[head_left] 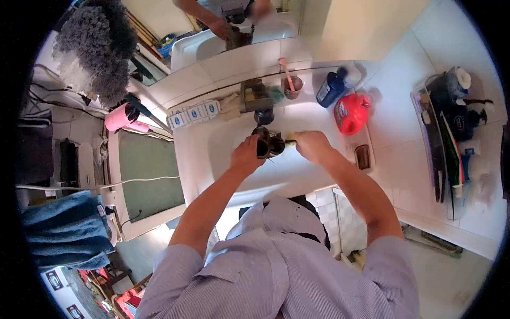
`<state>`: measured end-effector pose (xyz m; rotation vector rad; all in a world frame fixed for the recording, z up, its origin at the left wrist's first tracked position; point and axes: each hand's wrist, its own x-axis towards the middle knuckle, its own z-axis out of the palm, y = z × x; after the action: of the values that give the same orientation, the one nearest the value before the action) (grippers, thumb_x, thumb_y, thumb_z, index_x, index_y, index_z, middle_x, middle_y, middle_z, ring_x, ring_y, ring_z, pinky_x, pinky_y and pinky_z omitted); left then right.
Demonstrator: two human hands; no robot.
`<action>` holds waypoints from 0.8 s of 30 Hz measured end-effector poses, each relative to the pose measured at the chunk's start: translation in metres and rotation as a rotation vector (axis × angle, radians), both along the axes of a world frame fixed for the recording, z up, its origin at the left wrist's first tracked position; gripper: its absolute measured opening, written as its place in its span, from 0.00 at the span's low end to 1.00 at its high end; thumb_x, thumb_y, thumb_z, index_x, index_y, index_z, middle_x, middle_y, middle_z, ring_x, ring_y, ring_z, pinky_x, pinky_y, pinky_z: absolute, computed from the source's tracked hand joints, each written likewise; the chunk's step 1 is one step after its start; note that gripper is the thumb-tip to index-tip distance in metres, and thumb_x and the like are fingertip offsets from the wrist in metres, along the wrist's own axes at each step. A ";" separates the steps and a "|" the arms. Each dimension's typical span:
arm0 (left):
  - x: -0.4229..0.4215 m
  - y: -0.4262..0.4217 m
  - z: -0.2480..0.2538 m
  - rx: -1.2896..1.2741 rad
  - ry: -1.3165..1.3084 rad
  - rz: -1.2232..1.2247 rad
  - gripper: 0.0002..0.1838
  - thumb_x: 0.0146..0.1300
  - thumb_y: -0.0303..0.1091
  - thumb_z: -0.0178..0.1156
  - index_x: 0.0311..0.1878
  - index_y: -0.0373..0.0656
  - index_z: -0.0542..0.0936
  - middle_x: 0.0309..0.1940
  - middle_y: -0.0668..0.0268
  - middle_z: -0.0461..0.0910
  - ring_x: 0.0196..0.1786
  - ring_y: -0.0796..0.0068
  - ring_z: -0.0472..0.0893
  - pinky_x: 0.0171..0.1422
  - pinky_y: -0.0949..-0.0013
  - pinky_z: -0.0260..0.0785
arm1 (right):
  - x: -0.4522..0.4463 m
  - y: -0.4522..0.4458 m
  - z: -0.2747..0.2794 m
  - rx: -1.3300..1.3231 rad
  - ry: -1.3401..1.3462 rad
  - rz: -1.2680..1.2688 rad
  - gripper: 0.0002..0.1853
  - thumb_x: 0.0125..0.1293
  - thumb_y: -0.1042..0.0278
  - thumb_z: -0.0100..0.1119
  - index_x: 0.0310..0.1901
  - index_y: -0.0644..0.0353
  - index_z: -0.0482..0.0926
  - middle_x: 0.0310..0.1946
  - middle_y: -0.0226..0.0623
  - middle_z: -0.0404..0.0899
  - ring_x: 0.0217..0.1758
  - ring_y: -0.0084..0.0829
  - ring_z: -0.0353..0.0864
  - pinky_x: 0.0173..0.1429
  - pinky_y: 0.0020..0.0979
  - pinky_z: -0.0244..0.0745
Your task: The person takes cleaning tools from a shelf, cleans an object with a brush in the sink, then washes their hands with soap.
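Over the white sink (313, 175), my left hand (246, 158) is closed around a dark brown metallic object with round openings (276, 144). Its exact kind is unclear; the open ends face up toward me. My right hand (312, 145) is closed just to the right of it, its fingers on a small yellowish thing (291, 137) with a dark tip reaching toward one opening. That thing is too small to name. Behind them rises the dark faucet (263, 116). The mirror (239, 26) reflects the hands at the sink.
A red jug (351, 114), a blue bottle (330, 89) and a cup (292, 87) with a pink toothbrush stand along the sink's back ledge. White-and-blue packets (194, 114) lie at left. A clear wall shelf (443, 138) of toiletries is at right, a pink hair dryer (122, 118) at left.
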<state>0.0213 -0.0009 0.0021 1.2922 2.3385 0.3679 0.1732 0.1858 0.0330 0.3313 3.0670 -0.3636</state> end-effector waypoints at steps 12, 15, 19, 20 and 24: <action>0.028 -0.005 0.002 0.016 0.125 0.025 0.42 0.41 0.42 0.70 0.62 0.44 0.63 0.53 0.56 0.70 0.56 0.57 0.71 0.60 0.58 0.66 | -0.028 -0.012 -0.048 0.222 0.011 0.324 0.05 0.45 0.69 0.56 0.20 0.57 0.81 0.23 0.39 0.81 0.28 0.39 0.82 0.32 0.39 0.76; 0.031 -0.005 0.004 0.019 0.138 -0.006 0.40 0.45 0.41 0.67 0.62 0.41 0.63 0.52 0.55 0.69 0.54 0.54 0.71 0.57 0.57 0.67 | -0.022 -0.025 -0.087 0.090 -0.141 0.245 0.07 0.52 0.70 0.53 0.28 0.59 0.81 0.26 0.41 0.80 0.33 0.41 0.82 0.35 0.40 0.77; 0.030 0.000 0.001 0.084 0.170 -0.066 0.40 0.46 0.41 0.67 0.62 0.40 0.62 0.52 0.55 0.69 0.54 0.54 0.70 0.59 0.58 0.66 | -0.029 -0.023 -0.101 -0.173 -0.325 -0.007 0.10 0.57 0.63 0.53 0.33 0.59 0.80 0.29 0.45 0.81 0.33 0.42 0.81 0.37 0.42 0.77; 0.030 -0.004 0.001 0.101 0.184 -0.092 0.40 0.46 0.41 0.66 0.63 0.40 0.62 0.53 0.55 0.69 0.55 0.53 0.69 0.59 0.58 0.65 | -0.032 -0.023 -0.106 -0.301 -0.377 -0.041 0.12 0.58 0.59 0.54 0.34 0.59 0.80 0.30 0.47 0.81 0.33 0.43 0.81 0.38 0.42 0.77; 0.026 -0.005 -0.012 0.110 0.126 -0.020 0.40 0.44 0.42 0.69 0.61 0.42 0.63 0.53 0.52 0.69 0.55 0.53 0.70 0.59 0.54 0.65 | -0.025 0.015 -0.021 -0.826 -0.494 -0.153 0.14 0.56 0.59 0.55 0.35 0.62 0.80 0.22 0.38 0.77 0.26 0.32 0.79 0.26 0.34 0.76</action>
<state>0.0476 -0.0056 -0.0095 1.4273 2.4372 0.4254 0.1480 0.2008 0.0120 0.5018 2.1779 -1.2607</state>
